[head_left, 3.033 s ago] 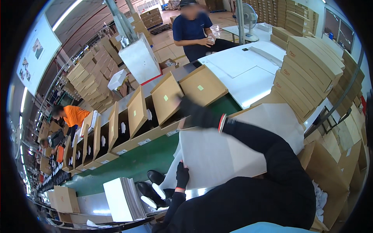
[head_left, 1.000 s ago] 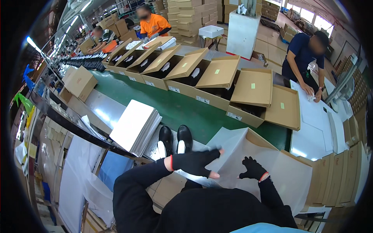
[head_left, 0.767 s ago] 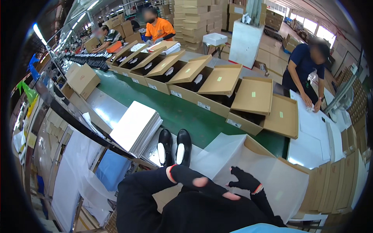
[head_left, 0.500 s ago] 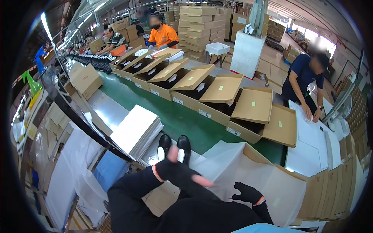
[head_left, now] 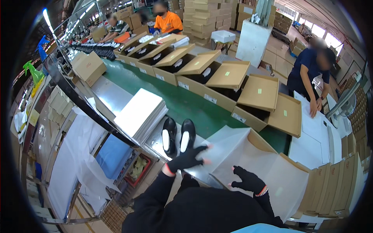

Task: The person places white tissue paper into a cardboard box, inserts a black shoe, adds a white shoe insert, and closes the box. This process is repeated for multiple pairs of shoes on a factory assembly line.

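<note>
A pair of black shoes [head_left: 188, 126] with white inserts stands on the metal edge of the workbench in front of me. My left hand [head_left: 188, 159], in a black fingertip-less glove, is just nearer than their heels, its fingers spread and nothing in them. To its right, my right hand [head_left: 248, 180] wears the same kind of glove; its fingers are apart and hold nothing. Below that hand lies an open cardboard box [head_left: 261, 141], lined with white tissue paper [head_left: 268, 174] that drapes over its left side. Whether the right fingers touch the paper I cannot tell.
A stack of white sheets [head_left: 140, 110] sits left of the shoes. Open shoe boxes [head_left: 221, 99] line the green conveyor [head_left: 120, 79]. Upright cartons [head_left: 336, 186] stand at right. A co-worker in dark blue [head_left: 307, 72] leans over a white table; others work farther back.
My left hand has moved forward and right, toward the shoe heels, and its fingers have spread. My right hand stays over the lined box. The view has shifted, showing the shoes more fully.
</note>
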Demonstrator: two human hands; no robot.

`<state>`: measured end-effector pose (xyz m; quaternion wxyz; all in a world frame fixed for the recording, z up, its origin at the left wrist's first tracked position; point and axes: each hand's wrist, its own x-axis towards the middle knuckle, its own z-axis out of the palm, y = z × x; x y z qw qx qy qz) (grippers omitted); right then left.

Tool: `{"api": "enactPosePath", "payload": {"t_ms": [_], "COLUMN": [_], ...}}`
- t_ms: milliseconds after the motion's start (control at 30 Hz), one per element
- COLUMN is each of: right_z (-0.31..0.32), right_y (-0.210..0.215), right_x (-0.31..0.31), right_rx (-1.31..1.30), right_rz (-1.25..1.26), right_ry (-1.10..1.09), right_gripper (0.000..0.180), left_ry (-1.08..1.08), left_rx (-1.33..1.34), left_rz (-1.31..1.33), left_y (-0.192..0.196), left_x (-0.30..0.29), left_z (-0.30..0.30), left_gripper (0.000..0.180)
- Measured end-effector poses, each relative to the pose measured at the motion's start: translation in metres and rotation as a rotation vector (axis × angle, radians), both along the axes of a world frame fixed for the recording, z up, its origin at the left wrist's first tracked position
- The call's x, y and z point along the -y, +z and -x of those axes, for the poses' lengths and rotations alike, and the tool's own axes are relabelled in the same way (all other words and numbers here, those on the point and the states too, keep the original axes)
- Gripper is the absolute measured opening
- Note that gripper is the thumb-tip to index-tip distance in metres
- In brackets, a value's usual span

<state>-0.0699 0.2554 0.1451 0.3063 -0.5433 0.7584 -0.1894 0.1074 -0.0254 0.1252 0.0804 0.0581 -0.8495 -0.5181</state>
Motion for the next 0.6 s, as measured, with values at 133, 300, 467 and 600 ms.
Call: {"api": "enactPosePath", "payload": {"t_ms": [133, 300, 467, 600], "right_z": [-0.002, -0.002, -0.006, -0.019], "right_y": [0.005, 0.001, -0.009, 0.006], "right_x": [-0.013, -0.025, -0.016, -0.003], "right_rx": [-0.006, -0.042, -0.064, 0.03], "right_rz": [0.032, 0.13, 0.107, 0.13], "right_ry": [-0.046, -0.063, -0.009, -0.016], "right_gripper": [0.079, 0.076, 0.076, 0.079], "left_ry": [0.493, 0.474, 0.88, 1.201], "left_rx": [0.165, 0.199, 0.021, -0.079], "left_rz": [0.336, 0.334, 0.003, 0.017], "left_y": [0.0, -0.096, -0.193, -0.209], "left_x": [0.058, 0.103, 0.058, 0.05], "left_z": [-0.046, -0.115, -0.082, -0.043], "left_gripper": [0.101, 0.115, 0.078, 0.045]}}
